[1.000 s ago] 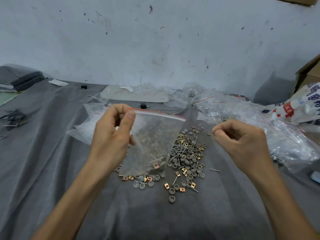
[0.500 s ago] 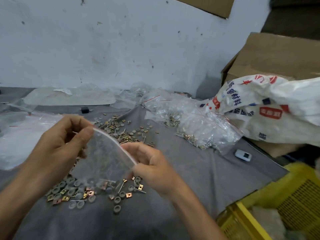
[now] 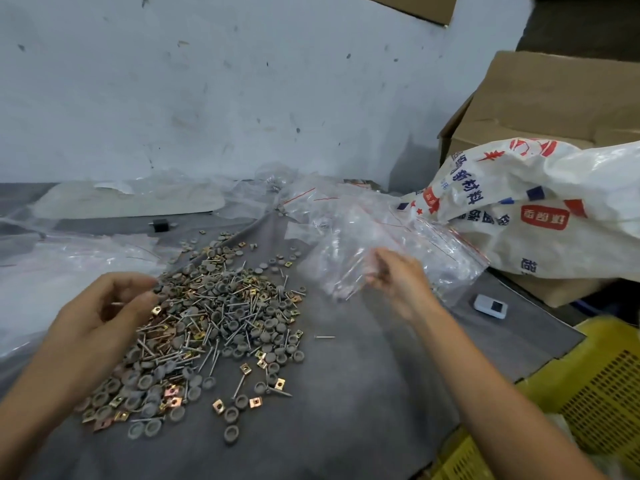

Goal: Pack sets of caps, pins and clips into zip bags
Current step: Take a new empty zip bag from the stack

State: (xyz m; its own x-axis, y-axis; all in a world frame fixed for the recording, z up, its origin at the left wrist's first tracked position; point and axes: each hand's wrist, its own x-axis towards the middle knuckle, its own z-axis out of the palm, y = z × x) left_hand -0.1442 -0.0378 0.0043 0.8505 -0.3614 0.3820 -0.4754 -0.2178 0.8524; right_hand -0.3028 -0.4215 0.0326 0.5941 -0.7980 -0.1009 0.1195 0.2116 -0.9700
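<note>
A heap of grey round caps, thin metal pins and brass square clips lies on the grey cloth. My left hand rests at the heap's left edge, its fingers curled and apart; I see nothing clearly held in it. My right hand is to the right of the heap and pinches a clear zip bag, which is motion-blurred. The bag hangs just in front of a pile of clear red-striped zip bags. The held bag's contents cannot be made out.
A white printed sack and a cardboard box stand at the right. A yellow crate sits at the lower right, a small white device near it. Loose plastic sheets lie at the left. One stray pin lies apart.
My left hand has let go of the zip bag and dropped to the heap. My right hand has carried the bag rightward toward the pile of bags. The view has turned right.
</note>
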